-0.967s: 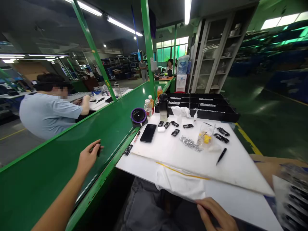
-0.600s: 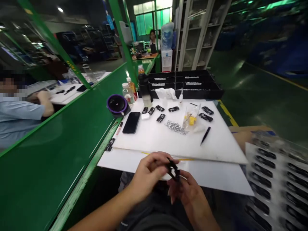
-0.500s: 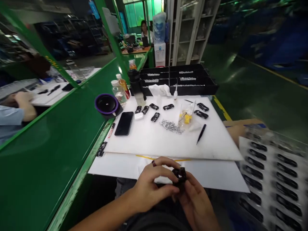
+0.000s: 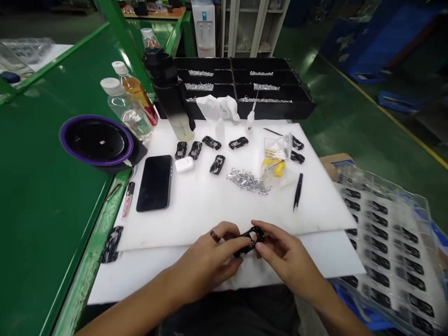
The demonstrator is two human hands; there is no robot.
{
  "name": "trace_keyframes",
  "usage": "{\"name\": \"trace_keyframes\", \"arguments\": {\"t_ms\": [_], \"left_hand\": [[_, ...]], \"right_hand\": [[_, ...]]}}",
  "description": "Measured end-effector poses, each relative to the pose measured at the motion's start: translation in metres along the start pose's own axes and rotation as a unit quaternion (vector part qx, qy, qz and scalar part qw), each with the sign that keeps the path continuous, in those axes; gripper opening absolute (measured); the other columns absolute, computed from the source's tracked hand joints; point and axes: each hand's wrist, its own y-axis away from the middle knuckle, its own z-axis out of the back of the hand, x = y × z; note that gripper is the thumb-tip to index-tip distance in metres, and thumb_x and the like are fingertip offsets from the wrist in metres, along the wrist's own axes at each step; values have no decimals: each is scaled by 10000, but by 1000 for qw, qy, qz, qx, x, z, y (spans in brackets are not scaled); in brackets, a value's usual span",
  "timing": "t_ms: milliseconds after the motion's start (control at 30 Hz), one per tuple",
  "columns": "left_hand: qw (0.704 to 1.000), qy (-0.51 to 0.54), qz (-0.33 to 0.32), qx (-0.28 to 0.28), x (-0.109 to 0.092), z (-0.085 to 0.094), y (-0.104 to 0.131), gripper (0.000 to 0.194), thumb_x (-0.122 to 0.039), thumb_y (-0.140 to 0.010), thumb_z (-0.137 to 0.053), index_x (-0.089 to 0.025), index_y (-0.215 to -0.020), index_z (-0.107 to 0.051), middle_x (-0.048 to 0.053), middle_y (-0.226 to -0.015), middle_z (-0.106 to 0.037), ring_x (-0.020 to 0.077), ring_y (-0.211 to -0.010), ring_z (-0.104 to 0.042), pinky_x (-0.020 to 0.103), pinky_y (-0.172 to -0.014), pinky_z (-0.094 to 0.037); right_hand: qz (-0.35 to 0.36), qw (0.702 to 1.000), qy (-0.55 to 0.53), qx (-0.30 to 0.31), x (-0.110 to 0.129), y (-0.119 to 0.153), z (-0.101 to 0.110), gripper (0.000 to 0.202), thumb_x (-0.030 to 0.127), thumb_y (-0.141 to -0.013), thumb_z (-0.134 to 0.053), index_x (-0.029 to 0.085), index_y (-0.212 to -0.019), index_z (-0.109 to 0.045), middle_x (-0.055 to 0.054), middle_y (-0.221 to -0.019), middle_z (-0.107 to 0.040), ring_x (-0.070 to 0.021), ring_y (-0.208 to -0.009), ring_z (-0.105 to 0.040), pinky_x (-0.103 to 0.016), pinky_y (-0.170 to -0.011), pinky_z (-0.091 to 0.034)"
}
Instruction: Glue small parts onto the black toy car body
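Note:
A small glossy black car-shaped part is held between both hands over the front edge of the white foam board. My left hand, with a ring on one finger, grips its left end, fingers closed. My right hand pinches its right end between thumb and fingers. Beyond them lie similar black car pieces, a pile of small silver pieces, black tweezers and a plastic bag with yellow items.
A phone, white case, marker, black tumbler, bottles and purple-rimmed round device stand left. Black compartment bins line the back. Trays of black parts sit at the lower right.
The view has tilted down and come closer to the board. Both hands have lifted the black part forward over the board's front edge and turned it.

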Motion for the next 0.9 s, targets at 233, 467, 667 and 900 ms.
{"name": "trace_keyframes", "arguments": {"t_ms": [233,467,667,900], "left_hand": [[989,-142,-25,18,31,28,-12,321,-71,-1008,-483,-206,-1285,-572,78,-1258,-646,252,-1143,-602,439,-942,-562],[984,-168,47,-48,48,32,-23,316,-66,-984,-484,-175,-1258,-598,133,-1282,-617,283,-1077,-610,461,-870,-577],[986,-153,54,-40,40,22,-20,585,-357,-904,-725,-136,-1400,-504,163,-1299,-611,324,-1077,-602,513,-902,-578],[979,-200,26,-14,44,19,-16,699,-372,-902,-734,-132,-1475,-412,162,-1296,-625,306,-1076,-564,487,-913,-555]], "right_hand": [[10,955,294,48,39,-36,-6,207,363,-966,-695,267,-1149,-683,27,-814,-656,-168,-711,-606,-296,-645,-459],[63,909,404,81,45,-43,-15,168,326,-968,-726,216,-856,-665,17,-767,-634,-177,-713,-595,-307,-656,-425],[143,888,424,-102,48,-53,11,146,299,-1032,-596,215,-1019,-715,5,-837,-648,-162,-733,-621,-296,-686,-462],[187,807,521,-207,49,-53,71,100,261,-986,-628,219,-996,-719,13,-811,-631,-154,-679,-595,-304,-671,-453]]}}
